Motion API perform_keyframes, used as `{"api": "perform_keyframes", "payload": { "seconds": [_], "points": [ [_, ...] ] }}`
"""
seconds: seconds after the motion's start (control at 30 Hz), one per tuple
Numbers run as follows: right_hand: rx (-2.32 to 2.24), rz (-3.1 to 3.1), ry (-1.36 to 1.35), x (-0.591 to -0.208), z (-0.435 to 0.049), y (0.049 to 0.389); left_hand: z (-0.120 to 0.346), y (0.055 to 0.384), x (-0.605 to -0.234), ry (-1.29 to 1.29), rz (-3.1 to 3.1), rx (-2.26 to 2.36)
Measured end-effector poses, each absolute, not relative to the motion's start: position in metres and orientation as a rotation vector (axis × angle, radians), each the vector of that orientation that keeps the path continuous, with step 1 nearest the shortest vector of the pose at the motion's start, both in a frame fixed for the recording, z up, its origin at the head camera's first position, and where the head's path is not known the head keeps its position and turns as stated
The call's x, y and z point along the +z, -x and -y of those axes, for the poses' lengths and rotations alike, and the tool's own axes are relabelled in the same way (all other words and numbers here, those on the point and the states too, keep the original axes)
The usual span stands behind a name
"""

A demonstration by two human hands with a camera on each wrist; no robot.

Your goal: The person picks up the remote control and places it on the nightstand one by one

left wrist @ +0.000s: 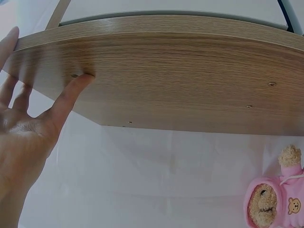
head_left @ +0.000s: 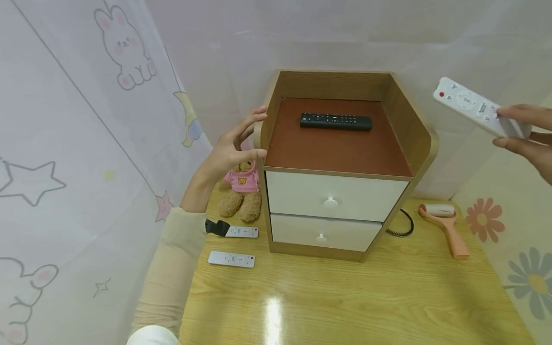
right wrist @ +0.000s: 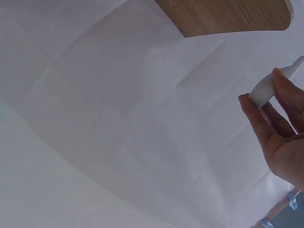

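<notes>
In the head view my left hand is at the left side panel of a small wooden cabinet, fingers spread along its upper edge. The left wrist view shows the thumb extended against the outer face of that panel. Off to the right, my right hand pinches one end of a white remote control between thumb and fingers, buttons facing up, raised beside the cabinet. From the right wrist, the remote appears edge-on. A black remote control lies crosswise on the cabinet's reddish-brown top.
Two white drawers are closed. Left of the cabinet sit a teddy bear in pink and two white remotes, one nearer, another by a black strap-like thing. An orange-handled lint roller and black coiled cord lie right.
</notes>
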State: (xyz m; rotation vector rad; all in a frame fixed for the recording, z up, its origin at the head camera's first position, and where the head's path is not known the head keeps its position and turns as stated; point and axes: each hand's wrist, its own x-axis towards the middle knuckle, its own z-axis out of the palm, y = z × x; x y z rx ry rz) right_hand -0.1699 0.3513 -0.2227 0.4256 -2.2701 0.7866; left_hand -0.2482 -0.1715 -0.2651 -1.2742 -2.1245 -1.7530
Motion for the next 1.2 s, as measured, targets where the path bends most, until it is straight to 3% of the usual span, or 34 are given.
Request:
{"api": "perform_keyframes", "payload": {
  "seconds": [0.47, 0.8, 1.2],
  "points": [
    [0.741, 2.346, -0.596, -0.181, -0.298, 0.178, 0.171, 0.248, -0.264, 1.275, 2.131, -1.732],
    [0.242, 2.51, -0.669, -0.155, -0.26, 0.186, 0.17, 0.248, -0.264, 1.286, 2.124, -1.71],
    [0.162, 2.624, -0.794, -0.147, -0.216, 0.202, 0.173, 0.248, -0.264, 1.27, 2.12, -1.698]
  ]
}}
